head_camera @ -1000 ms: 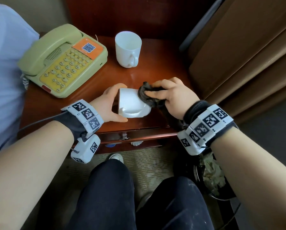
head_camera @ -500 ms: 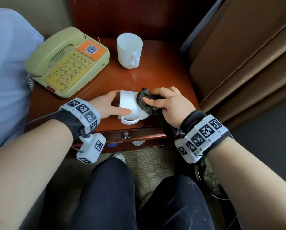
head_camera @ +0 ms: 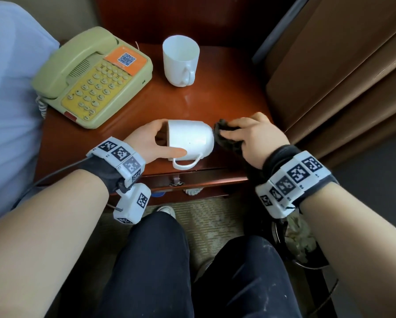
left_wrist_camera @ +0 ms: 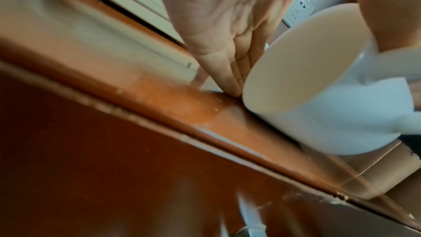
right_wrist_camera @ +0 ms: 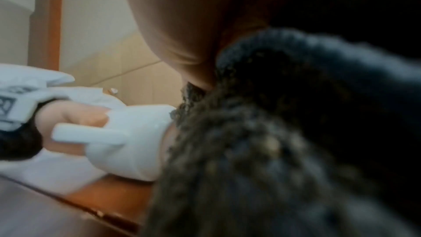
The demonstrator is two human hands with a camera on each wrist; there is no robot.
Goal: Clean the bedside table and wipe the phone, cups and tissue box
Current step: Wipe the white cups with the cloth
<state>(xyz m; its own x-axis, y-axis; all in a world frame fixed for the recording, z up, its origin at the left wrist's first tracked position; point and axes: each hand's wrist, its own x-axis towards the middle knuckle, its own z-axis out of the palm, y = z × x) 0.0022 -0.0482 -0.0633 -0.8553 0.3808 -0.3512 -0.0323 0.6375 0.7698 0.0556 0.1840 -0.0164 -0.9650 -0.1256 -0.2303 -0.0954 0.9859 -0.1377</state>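
Head view: my left hand [head_camera: 151,143] grips the tipped cup [head_camera: 189,140] while my right hand [head_camera: 253,136] clenches the cloth [head_camera: 224,136] against its base; rotate it steadily, pressing evenly.

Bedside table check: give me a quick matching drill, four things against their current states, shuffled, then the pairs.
Things:
1. near cup
2. far cup
3. dark cloth
4. phone

States:
A. upright at the back of the table
B. on its side, held by the left hand
C. handset on its cradle, at the table's left
D. pressed to a cup's base by the right hand

Pairs: 1-B, 2-A, 3-D, 4-C
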